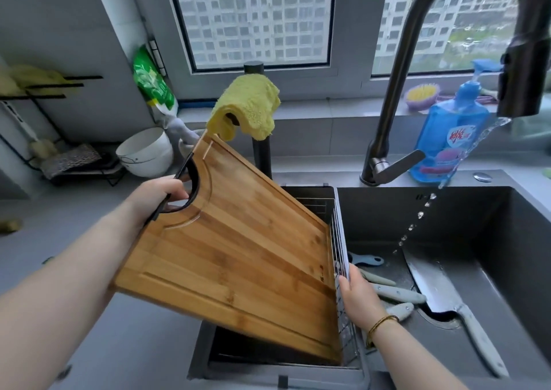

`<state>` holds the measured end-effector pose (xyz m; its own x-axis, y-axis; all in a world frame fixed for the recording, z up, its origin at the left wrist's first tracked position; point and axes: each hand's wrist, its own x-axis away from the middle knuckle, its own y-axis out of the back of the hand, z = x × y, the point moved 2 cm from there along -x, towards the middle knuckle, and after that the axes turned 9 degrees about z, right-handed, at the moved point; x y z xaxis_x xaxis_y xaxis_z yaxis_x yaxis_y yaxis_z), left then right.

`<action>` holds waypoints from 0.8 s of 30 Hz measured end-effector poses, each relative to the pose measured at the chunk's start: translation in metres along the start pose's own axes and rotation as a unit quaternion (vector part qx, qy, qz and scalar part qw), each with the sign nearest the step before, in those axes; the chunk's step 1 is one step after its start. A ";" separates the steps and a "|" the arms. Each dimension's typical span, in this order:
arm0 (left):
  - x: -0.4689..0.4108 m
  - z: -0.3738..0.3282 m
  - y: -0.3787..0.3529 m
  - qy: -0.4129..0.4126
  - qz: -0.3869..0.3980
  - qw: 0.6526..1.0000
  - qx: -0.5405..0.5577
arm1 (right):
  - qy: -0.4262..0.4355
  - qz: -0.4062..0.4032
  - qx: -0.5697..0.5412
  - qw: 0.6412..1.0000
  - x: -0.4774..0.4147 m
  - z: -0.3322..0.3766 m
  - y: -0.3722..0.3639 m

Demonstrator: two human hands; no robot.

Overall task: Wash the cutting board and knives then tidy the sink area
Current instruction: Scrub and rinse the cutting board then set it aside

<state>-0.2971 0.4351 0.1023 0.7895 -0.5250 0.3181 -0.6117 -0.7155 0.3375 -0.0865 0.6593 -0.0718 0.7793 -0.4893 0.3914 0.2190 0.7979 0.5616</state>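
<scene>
A bamboo cutting board (pixel 238 249) hangs tilted over the left side of the dark sink (pixel 507 258). My left hand (pixel 155 195) grips its black handle at the upper left edge. At the board's right edge, my right hand (pixel 357 297) holds it next to the wire basket (pixel 343 240). A cleaver (pixel 438 288) with a pale handle lies on the sink floor. Several smaller pale-handled knives (pixel 396 292) and a blue-handled tool (pixel 365 260) lie beside it. Water (pixel 417 216) streams from the faucet (pixel 518 70) toward the cleaver.
A yellow cloth (pixel 247 105) drapes over a black post behind the board. A blue soap bottle (pixel 447 133) and a brush (pixel 420 96) stand by the window. White bowls (pixel 146 151) and a rack (pixel 68 160) sit on the left counter.
</scene>
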 end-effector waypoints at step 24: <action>-0.053 0.059 0.014 0.069 -0.109 0.926 -0.354 | 0.014 -0.006 0.003 1.000 -0.001 0.005 -0.002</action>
<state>-0.3447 0.4256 0.0378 0.9139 -0.3053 0.2675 -0.3567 -0.2897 0.8881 -0.0905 0.6565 -0.0699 0.7925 -0.4888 0.3647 0.2253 0.7904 0.5697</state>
